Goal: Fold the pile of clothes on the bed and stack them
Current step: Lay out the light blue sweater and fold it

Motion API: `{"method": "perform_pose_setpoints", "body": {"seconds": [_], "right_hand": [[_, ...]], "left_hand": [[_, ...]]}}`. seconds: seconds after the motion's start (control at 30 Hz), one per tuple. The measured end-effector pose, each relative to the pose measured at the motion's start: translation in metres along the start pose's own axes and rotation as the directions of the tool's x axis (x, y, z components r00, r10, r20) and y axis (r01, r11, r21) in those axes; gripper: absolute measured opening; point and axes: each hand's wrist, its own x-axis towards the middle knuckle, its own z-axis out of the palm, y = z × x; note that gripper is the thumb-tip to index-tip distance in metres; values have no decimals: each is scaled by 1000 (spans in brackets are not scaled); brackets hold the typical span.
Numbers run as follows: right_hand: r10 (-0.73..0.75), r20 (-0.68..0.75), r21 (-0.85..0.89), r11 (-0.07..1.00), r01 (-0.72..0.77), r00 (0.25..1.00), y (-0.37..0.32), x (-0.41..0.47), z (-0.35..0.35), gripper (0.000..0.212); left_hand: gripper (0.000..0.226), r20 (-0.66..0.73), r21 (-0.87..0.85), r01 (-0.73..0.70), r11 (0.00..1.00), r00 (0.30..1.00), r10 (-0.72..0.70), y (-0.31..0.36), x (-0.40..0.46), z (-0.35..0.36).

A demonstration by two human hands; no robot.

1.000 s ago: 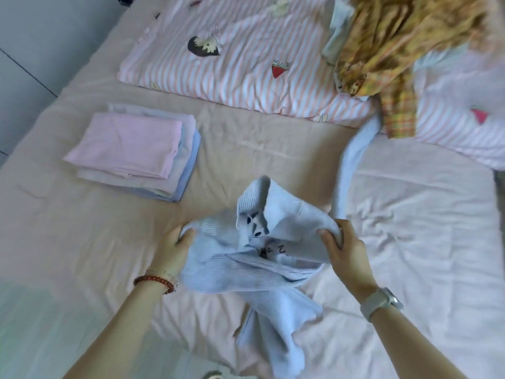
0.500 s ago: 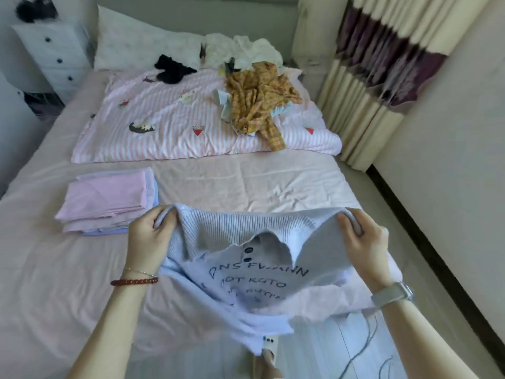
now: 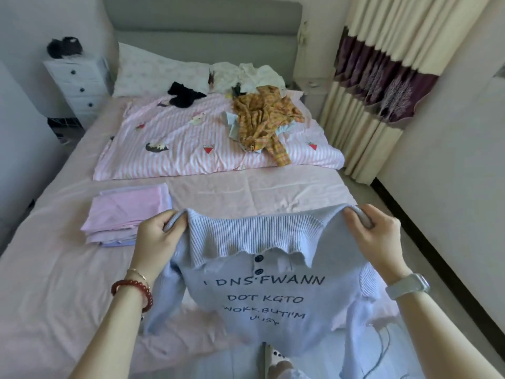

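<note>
A light blue knit sweater [image 3: 262, 294] with a ribbed collar, two dark buttons and black lettering hangs spread in front of me above the foot of the bed. My left hand [image 3: 157, 237] grips its left shoulder. My right hand [image 3: 375, 236] grips its right shoulder. Its sleeves dangle at both sides. A folded stack [image 3: 127, 213] with a pink piece on top lies on the pink sheet [image 3: 54, 283] to the left. The unfolded pile, topped by a yellow plaid garment [image 3: 263, 119], sits farther up on the striped quilt [image 3: 177, 149].
A black garment [image 3: 183, 94] and white clothes [image 3: 246, 75] lie near the pillow. A white drawer unit [image 3: 79, 86] stands at the left of the bed, curtains [image 3: 374, 91] at the right. A cable [image 3: 382, 348] trails on the floor by my feet.
The crumpled sweater was lifted off the sheet and stretched out wide between both hands, its front with the lettering now facing me. My view rose from the mattress to take in the whole bed.
</note>
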Motion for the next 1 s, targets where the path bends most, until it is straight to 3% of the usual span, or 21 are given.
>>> {"method": "perform_pose_setpoints", "body": {"seconds": [0.17,0.27,0.33,0.37,0.43,0.53,0.63,0.73,0.8,0.9,0.97,1.0], "right_hand": [[144,84,-64,988,-139,986,27,45,43,29],[208,123,-200,963,-181,970,41,115,90,40],[297,160,-272,930,-248,941,56,173,138,35],[323,196,-285,922,-262,926,65,199,163,37],[329,285,-322,917,-234,900,87,236,213,53],[323,390,-347,919,-187,862,125,234,269,56],[415,543,-338,904,-262,730,163,164,291,49],[607,599,-432,794,-428,521,198,72,292,43],[729,550,-514,680,-522,408,214,17,289,41],[845,437,-563,523,-640,308,232,-48,284,34],[902,347,-566,420,-709,257,241,-75,284,25],[914,317,-557,396,-730,254,245,-84,286,23]], "left_hand": [[44,-30,172,81,982,997,-77,-17,51,19],[38,-122,333,132,934,988,-97,-31,129,45],[28,-187,416,204,886,973,-135,-51,193,66],[24,-220,430,267,863,957,-186,-66,225,77],[44,-255,406,449,796,892,-373,-99,273,98],[48,-249,362,600,713,800,-546,-155,277,130],[30,-157,398,607,688,784,-600,-204,210,158],[32,-87,395,753,526,600,-795,-252,131,173],[36,-89,434,798,419,500,-861,-282,85,176],[43,-167,492,828,269,393,-904,-309,34,172],[55,-202,442,867,230,345,-917,-321,12,167],[60,-198,414,876,249,354,-914,-325,6,165]]}}
